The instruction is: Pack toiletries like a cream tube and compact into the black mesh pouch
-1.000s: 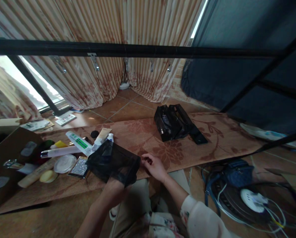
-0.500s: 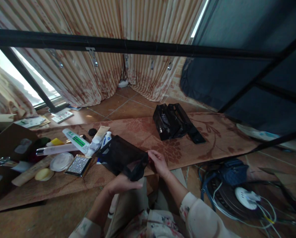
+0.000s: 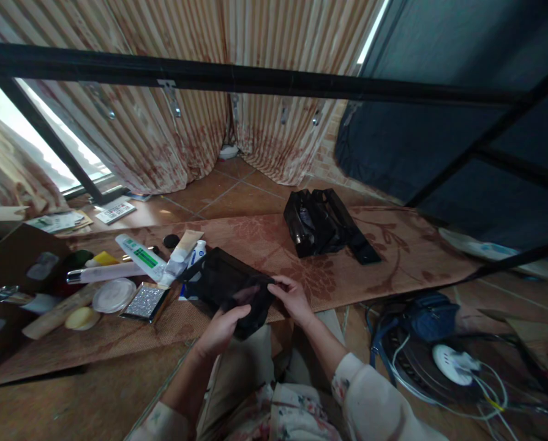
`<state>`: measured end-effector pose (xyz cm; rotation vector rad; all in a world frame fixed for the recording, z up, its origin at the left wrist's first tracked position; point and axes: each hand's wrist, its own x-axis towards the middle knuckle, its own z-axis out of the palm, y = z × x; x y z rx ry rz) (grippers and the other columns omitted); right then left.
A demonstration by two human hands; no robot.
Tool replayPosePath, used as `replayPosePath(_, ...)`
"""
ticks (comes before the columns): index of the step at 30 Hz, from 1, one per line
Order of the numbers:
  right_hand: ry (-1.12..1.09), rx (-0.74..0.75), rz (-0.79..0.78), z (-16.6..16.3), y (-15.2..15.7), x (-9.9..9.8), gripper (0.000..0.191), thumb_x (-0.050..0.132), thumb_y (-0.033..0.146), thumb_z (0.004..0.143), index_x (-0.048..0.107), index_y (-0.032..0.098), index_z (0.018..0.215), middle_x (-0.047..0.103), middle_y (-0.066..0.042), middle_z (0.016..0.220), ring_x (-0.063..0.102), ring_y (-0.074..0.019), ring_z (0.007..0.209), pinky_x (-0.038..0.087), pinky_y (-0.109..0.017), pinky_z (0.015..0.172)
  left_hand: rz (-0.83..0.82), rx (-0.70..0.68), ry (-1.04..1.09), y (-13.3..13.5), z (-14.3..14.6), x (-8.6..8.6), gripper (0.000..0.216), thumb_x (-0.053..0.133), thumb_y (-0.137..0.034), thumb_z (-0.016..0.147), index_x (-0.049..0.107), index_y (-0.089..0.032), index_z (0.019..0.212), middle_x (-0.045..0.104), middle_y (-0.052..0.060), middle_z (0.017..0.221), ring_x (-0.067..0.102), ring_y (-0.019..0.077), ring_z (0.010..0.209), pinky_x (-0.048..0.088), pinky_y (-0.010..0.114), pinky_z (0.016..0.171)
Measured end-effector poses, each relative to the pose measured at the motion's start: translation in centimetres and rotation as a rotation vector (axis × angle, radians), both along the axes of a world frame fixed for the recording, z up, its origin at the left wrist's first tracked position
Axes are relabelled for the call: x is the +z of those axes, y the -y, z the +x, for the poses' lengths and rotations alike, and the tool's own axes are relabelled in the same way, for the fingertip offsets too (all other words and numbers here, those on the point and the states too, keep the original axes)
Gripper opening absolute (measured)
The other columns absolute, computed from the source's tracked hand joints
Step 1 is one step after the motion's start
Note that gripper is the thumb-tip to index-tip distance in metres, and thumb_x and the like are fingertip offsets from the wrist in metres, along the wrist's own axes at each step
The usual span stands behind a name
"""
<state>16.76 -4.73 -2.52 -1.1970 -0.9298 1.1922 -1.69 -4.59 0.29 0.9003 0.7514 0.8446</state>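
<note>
A black mesh pouch [image 3: 225, 277] is held between my two hands at the near edge of the cloth-covered surface. My left hand [image 3: 222, 327] grips its near side, thumb on top and the other fingers hidden beneath or inside the fabric. At the pouch's right end, my right hand [image 3: 292, 298] pinches the edge between thumb and fingers. Left of the pouch lie a white and green tube [image 3: 140, 257], a beige tube [image 3: 187, 245], a glittery square case [image 3: 146, 301] and a round clear-lidded container [image 3: 114, 295]. Another black mesh bag [image 3: 308, 223] stands farther back on the right.
A cardboard box [image 3: 14, 269] stands at the left end of the cloth [image 3: 250, 233]. A black metal bar [image 3: 255, 79] crosses ahead of the curtains. At the right, on a dark round base, are a blue bag [image 3: 434, 315] and a white power strip [image 3: 452, 364] with cables.
My left hand has risen from under the pouch's near side, and its thumb now lies over the fabric. My right hand keeps its pinch on the right end, shifted slightly left.
</note>
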Motion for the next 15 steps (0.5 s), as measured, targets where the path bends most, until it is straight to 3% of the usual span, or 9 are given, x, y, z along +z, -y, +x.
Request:
replayPosePath(3, -0.014, 0.024, 0.003, 0.1, 0.3, -0.1, 0.034, 0.076, 0.035, 0.062, 0.070, 0.022, 0.093, 0.067, 0.001, 0.079, 0.058, -0.0128, 0.069, 0.047, -0.025, 0.068, -0.101, 0.104, -0.020, 0.0, 0.3, 0.3, 0.030, 0.062, -0.027, 0.072, 0.070, -0.020, 0.099, 0.070, 0.005, 0.107, 0.055, 0.0282, 0.116, 0.041, 0.041, 0.101)
replayPosePath(10, 0.060, 0.051, 0.054, 0.0, 1.7, 0.0, 0.039, 0.073, 0.033, 0.067, 0.066, 0.022, 0.103, 0.065, -0.001, 0.089, 0.059, -0.0137, 0.076, 0.048, -0.028, 0.075, -0.262, 0.135, 0.033, 0.4, 0.2, 1.4, 0.028, 0.060, -0.018, 0.064, 0.068, -0.021, 0.091, 0.073, 0.003, 0.088, 0.068, 0.0241, 0.082, 0.052, 0.039, 0.084)
replayPosePath(13, 0.212, 0.007, 0.087, -0.5, 2.9, 1.0, 0.042, 0.071, 0.032, 0.070, 0.063, 0.023, 0.110, 0.063, -0.002, 0.092, 0.058, -0.0144, 0.077, 0.049, -0.030, 0.074, -0.275, 0.161, -0.002, 0.6, 0.1, 1.9, 0.031, 0.060, -0.016, 0.061, 0.066, -0.020, 0.092, 0.073, 0.003, 0.085, 0.068, 0.0226, 0.075, 0.053, 0.037, 0.077)
replayPosePath(15, 0.390, -0.021, 0.154, -0.7, 3.7, 2.1, 0.045, 0.071, 0.030, 0.070, 0.062, 0.025, 0.114, 0.061, -0.005, 0.104, 0.057, -0.0177, 0.090, 0.048, -0.034, 0.083, -0.279, 0.152, -0.028, 0.7, -0.1, 2.5, 0.033, 0.060, -0.014, 0.060, 0.066, -0.019, 0.092, 0.073, 0.004, 0.084, 0.068, 0.0211, 0.073, 0.053, 0.033, 0.072)
